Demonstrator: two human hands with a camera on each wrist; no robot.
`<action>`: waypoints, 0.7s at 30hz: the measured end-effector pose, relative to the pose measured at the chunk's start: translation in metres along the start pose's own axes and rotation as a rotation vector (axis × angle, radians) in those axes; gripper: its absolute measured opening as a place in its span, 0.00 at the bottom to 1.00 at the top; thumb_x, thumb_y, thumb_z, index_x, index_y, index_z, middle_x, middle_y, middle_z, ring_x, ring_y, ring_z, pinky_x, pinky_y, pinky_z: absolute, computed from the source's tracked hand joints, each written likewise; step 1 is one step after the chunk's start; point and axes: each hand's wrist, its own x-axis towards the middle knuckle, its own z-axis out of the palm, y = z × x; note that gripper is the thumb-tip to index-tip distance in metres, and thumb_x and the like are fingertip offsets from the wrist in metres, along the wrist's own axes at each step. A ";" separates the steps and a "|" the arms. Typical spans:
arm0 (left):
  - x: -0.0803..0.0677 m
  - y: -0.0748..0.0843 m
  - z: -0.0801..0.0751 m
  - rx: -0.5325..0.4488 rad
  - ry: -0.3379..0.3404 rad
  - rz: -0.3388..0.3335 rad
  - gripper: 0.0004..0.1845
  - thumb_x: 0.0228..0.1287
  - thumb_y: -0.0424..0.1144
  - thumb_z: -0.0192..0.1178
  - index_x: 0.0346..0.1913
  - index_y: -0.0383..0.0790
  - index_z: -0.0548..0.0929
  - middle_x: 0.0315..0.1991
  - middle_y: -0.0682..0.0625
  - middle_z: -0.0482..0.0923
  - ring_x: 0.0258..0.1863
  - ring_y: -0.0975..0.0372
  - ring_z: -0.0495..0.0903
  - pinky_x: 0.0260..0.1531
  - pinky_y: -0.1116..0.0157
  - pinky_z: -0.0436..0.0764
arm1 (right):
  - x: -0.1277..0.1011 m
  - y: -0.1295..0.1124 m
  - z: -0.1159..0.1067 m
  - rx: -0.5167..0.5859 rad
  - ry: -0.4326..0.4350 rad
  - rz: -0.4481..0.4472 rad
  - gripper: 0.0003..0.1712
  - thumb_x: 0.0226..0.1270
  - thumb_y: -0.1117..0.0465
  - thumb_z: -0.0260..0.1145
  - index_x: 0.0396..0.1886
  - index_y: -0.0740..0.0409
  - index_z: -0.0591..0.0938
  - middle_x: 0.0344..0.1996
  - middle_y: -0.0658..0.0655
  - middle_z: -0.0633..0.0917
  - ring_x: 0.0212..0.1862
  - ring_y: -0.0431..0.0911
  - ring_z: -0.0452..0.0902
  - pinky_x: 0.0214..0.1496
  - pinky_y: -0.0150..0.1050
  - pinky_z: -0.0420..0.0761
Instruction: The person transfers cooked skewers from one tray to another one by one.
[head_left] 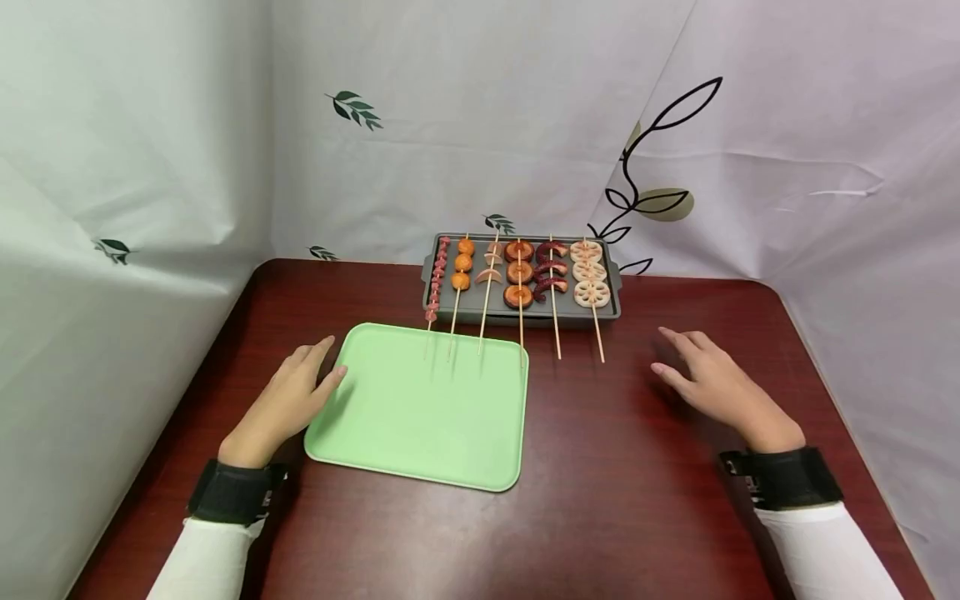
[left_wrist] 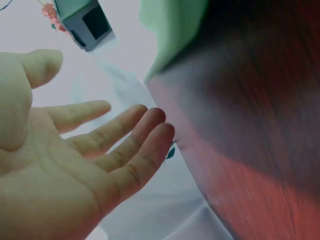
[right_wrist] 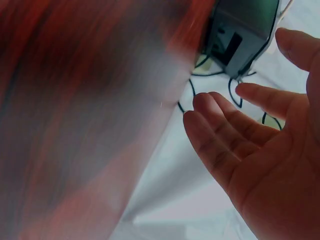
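A pale green tray lies on the dark red table in front of me. Behind it a grey grill pan carries several food skewers, their sticks pointing toward me over the pan's front rim. My left hand rests palm down on the table at the tray's left edge, fingers relaxed, thumb touching the rim. My right hand hovers low over the table right of the tray, fingers spread and holding nothing. The wrist views show both palms, left hand and right hand, with fingers extended.
White sheets printed with leaves close off the table at the back and both sides. The table's rounded corners lie near the grill pan's ends. A corner of the grill pan shows in the left wrist view.
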 end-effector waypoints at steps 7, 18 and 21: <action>0.003 0.004 0.001 -0.017 0.027 -0.024 0.32 0.81 0.45 0.53 0.72 0.21 0.65 0.62 0.24 0.72 0.58 0.35 0.76 0.58 0.36 0.78 | 0.000 -0.009 0.003 0.052 -0.034 -0.001 0.32 0.76 0.54 0.66 0.71 0.66 0.72 0.55 0.70 0.79 0.51 0.61 0.79 0.49 0.62 0.80; 0.005 0.002 0.007 0.007 0.024 -0.091 0.27 0.75 0.38 0.59 0.64 0.17 0.72 0.52 0.24 0.77 0.50 0.37 0.80 0.47 0.41 0.83 | -0.001 -0.027 0.011 0.223 -0.112 0.062 0.26 0.78 0.56 0.63 0.69 0.64 0.75 0.50 0.59 0.86 0.49 0.50 0.84 0.48 0.46 0.84; 0.004 0.001 0.010 0.014 0.028 -0.087 0.24 0.73 0.35 0.61 0.61 0.16 0.75 0.47 0.26 0.79 0.45 0.39 0.80 0.43 0.43 0.83 | -0.001 -0.032 0.013 0.304 -0.150 0.100 0.25 0.79 0.56 0.63 0.69 0.63 0.76 0.46 0.57 0.88 0.44 0.46 0.84 0.43 0.39 0.85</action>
